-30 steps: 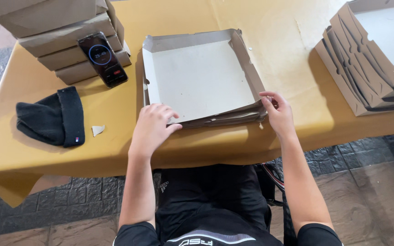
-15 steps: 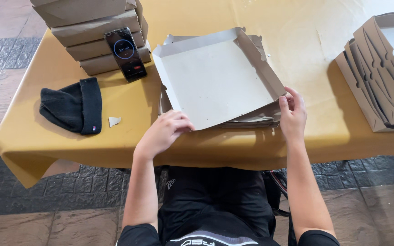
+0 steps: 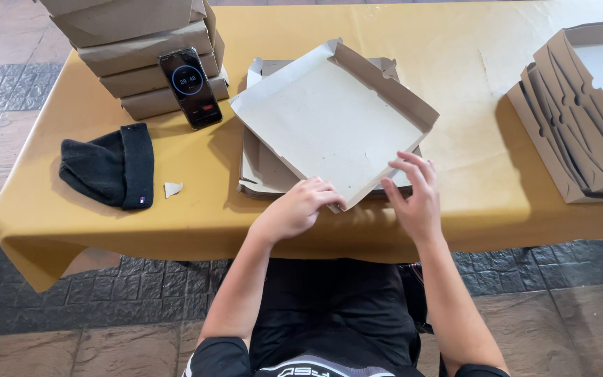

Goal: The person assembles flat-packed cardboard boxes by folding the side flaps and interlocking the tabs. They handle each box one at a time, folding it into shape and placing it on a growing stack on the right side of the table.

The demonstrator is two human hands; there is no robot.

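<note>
The shallow cardboard tray (image 3: 329, 126) sits turned diagonally near the table's (image 3: 455, 153) front edge, one corner pointing at the person; left hand (image 3: 294, 209) curls around that corner; right hand (image 3: 413, 195), fingers spread, presses its edge.

Both forearms reach forward; left hand (image 3: 300, 208) curled, seemingly gripping; right hand (image 3: 413, 195) has fingers spread.

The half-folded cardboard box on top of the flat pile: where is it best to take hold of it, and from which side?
Probably by the folded box at its near corner, from the person's side: it juts over the flat pile, and the left hand and right hand already meet there.
</note>
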